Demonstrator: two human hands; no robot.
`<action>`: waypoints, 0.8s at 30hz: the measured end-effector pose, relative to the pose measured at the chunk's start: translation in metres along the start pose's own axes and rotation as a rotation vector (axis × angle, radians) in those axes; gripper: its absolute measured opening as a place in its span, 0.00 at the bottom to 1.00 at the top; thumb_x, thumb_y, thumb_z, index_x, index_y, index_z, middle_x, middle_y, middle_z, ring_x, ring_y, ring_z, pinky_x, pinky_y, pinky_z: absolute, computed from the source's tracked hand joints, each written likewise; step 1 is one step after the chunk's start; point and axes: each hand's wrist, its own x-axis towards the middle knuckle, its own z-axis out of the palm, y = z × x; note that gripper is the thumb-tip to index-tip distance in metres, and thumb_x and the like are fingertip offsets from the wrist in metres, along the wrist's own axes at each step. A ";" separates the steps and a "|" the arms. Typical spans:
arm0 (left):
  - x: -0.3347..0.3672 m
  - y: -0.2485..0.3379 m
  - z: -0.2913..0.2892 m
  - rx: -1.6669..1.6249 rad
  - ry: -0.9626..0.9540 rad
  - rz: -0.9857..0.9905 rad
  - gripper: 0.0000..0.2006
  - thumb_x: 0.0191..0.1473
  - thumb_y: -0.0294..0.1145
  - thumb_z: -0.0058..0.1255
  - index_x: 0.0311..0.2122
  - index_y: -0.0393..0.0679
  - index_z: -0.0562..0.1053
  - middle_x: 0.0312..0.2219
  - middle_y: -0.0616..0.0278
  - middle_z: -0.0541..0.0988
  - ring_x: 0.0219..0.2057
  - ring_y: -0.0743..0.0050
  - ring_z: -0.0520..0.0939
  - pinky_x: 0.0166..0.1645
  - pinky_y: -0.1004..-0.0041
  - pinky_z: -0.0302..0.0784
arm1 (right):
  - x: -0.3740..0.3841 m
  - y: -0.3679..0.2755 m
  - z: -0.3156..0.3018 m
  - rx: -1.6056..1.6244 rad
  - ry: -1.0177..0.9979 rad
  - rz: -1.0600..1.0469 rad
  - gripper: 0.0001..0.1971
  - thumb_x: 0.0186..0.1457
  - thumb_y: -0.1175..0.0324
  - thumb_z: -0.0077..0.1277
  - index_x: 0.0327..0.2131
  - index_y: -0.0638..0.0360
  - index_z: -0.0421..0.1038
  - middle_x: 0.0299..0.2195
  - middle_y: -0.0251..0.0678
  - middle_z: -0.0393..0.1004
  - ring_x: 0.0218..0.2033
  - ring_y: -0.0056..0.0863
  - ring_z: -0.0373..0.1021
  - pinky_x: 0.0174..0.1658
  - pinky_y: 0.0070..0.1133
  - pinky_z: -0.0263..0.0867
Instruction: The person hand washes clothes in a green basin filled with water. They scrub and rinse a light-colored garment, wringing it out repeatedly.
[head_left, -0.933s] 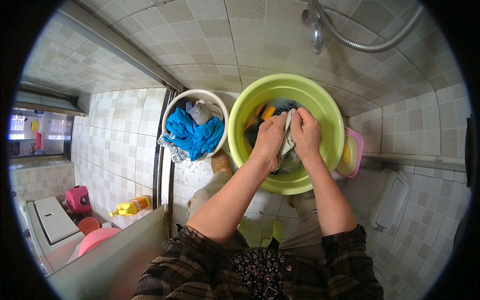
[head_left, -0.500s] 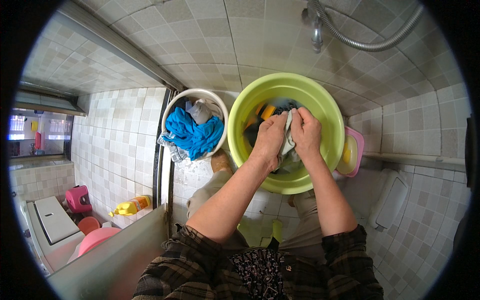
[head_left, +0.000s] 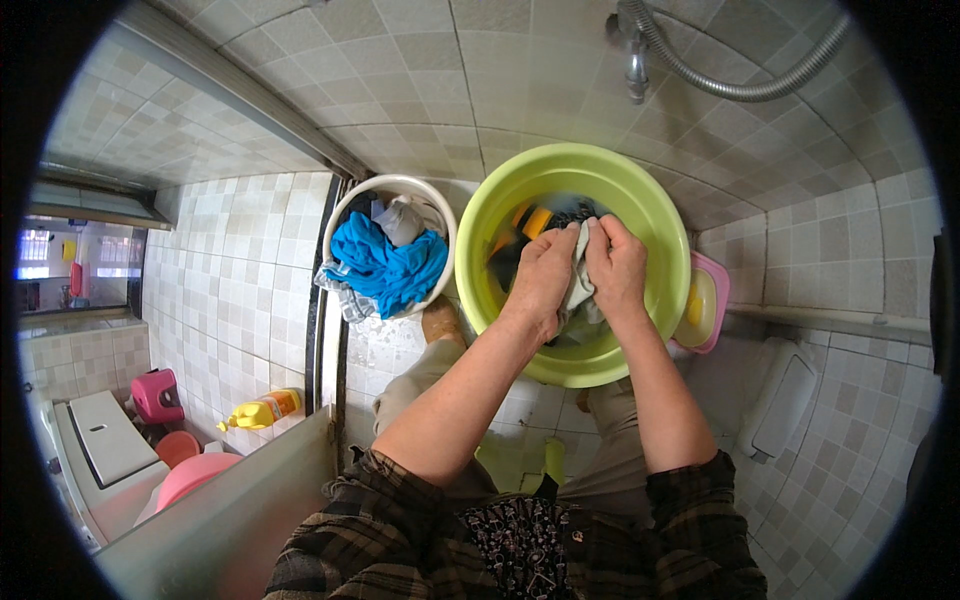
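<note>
A large lime-green basin [head_left: 660, 240] stands before me with water and dark laundry [head_left: 508, 262] in it, some of it orange and black. Over the basin, my left hand [head_left: 543, 275] and my right hand [head_left: 614, 260] are close together, both closed on a pale grey-green cloth [head_left: 580, 285]. The cloth is bunched between the two hands and hangs toward the water. Its full shape is hidden, so I cannot tell what kind of garment it is.
Left of the basin, a white tub [head_left: 447, 210] holds blue clothing [head_left: 385, 262]. A pink tray [head_left: 715, 300] sits to the right. A metal hose [head_left: 745, 92] and tap [head_left: 636, 75] are on the wall. A yellow bottle [head_left: 262, 410] lies beyond the glass partition [head_left: 240, 515].
Both hands keep their hold on the cloth and have barely shifted. The view has moved very slightly; nothing else differs visibly.
</note>
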 end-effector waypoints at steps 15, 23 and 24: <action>0.002 0.001 -0.004 0.029 -0.029 -0.004 0.11 0.57 0.38 0.41 0.30 0.43 0.71 0.23 0.69 0.73 0.22 0.83 0.71 0.27 0.79 0.68 | 0.000 -0.003 0.000 -0.025 -0.009 -0.008 0.14 0.54 0.65 0.44 0.20 0.64 0.61 0.14 0.46 0.62 0.14 0.40 0.59 0.22 0.29 0.57; -0.002 0.003 0.001 0.001 -0.008 0.011 0.12 0.57 0.38 0.41 0.26 0.42 0.68 0.20 0.69 0.70 0.19 0.85 0.68 0.23 0.80 0.65 | 0.000 -0.002 0.000 -0.020 -0.009 0.000 0.14 0.54 0.66 0.44 0.20 0.64 0.61 0.14 0.46 0.62 0.15 0.40 0.59 0.22 0.29 0.58; -0.002 0.003 0.001 0.002 -0.006 0.011 0.12 0.57 0.38 0.41 0.26 0.42 0.68 0.20 0.69 0.70 0.19 0.85 0.68 0.23 0.80 0.65 | 0.000 -0.003 0.000 -0.019 -0.009 0.001 0.14 0.54 0.66 0.44 0.20 0.64 0.61 0.14 0.46 0.62 0.15 0.41 0.59 0.22 0.29 0.58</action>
